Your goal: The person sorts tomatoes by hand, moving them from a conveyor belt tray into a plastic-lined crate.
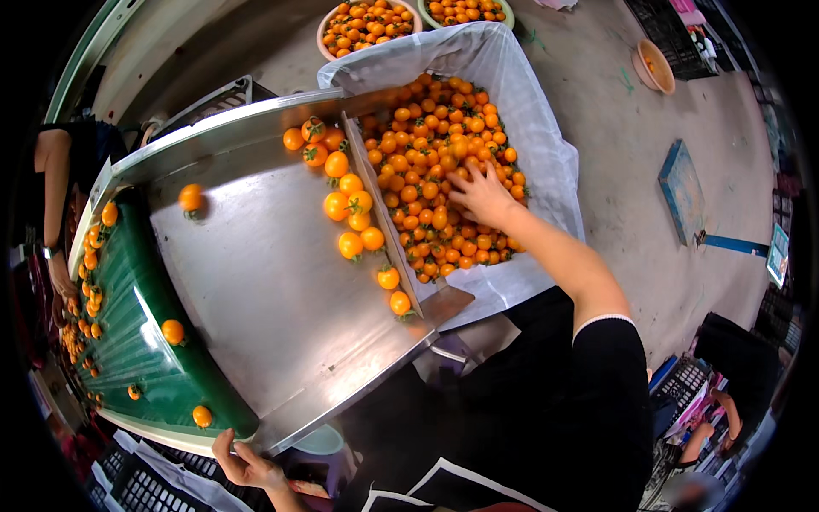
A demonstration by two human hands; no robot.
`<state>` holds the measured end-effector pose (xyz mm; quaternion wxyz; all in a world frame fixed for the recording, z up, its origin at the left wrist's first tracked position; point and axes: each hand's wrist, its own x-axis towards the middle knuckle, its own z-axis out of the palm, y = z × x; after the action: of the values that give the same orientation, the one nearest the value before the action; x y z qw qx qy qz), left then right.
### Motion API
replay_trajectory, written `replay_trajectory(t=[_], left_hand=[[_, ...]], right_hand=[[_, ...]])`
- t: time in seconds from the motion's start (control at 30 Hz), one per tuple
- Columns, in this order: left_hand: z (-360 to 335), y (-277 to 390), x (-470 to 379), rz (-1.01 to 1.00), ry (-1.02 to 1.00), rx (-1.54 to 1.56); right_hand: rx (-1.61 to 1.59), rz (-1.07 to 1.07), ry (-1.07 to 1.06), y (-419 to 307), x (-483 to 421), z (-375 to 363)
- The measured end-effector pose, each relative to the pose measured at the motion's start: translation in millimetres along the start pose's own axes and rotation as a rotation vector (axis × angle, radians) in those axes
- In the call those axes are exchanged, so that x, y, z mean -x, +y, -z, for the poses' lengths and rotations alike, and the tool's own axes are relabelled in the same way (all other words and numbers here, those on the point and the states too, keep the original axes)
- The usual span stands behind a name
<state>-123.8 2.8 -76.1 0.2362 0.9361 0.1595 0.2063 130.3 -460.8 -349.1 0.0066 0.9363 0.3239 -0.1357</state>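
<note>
My right hand point(480, 195), fingers spread, rests over the orange cherry tomatoes point(429, 144) that fill a crate with a white plastic liner point(544, 147). Whether it grips any of them cannot be made out. At the lower left, my left hand point(246, 464) is beside the corner of the metal chute point(269, 275) and the end of the green conveyor belt point(153, 365); its fingers are partly curled. Several tomatoes with green stems point(358, 202) lie along the chute's low lip, and one blurred tomato point(191, 198) is near the belt side. More tomatoes are spread along the belt.
Two basins of tomatoes point(419, 35) point(508, 25) stand beyond the crate. A small basin point(668, 80) and a blue platform scale point(681, 192) are on the floor at right. Black plastic crates point(153, 489) lie below the belt. A co-worker's arm point(56, 211) reaches the belt's far side; another person sits at lower right.
</note>
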Motion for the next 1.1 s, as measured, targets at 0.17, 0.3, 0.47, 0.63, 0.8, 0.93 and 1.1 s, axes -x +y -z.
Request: replay_trajectory(t=[0.17,0.3,0.47,0.63,0.8,0.93,1.1], left_hand=[[2.8,-8.0,1.0,-0.040,0.004,-0.018],[4.1,-7.5,3.4,0.008,-0.024,0.005],[6.8,-9.1,6.1,0.018,-0.032,-0.018],[-4.5,7.6,-7.2,-0.100,0.006,-0.024],[-2.9,11.9,-9.8,-0.104,-0.047,-0.029],[7.9,-11.9,3.6,-0.127,-0.101,-0.077],[-4.8,3.7,-6.1,-0.122,-0.011,-0.015]], right_hand=[[0.073,-0.241,-0.114,46.4,-52.4,-8.6],[-0.083,-0.552,0.026,90.5,-81.2,17.9],[-0.186,-0.189,0.016,32.1,-55.6,18.4],[-0.099,-0.131,-0.104,-2.4,-22.3,-9.7],[-0.067,-0.135,0.125,0.2,-56.5,-10.9],[-0.344,-0.272,0.138,-8.2,-123.9,4.3],[-0.549,-0.292,0.453,-20.0,-141.6,4.5]])
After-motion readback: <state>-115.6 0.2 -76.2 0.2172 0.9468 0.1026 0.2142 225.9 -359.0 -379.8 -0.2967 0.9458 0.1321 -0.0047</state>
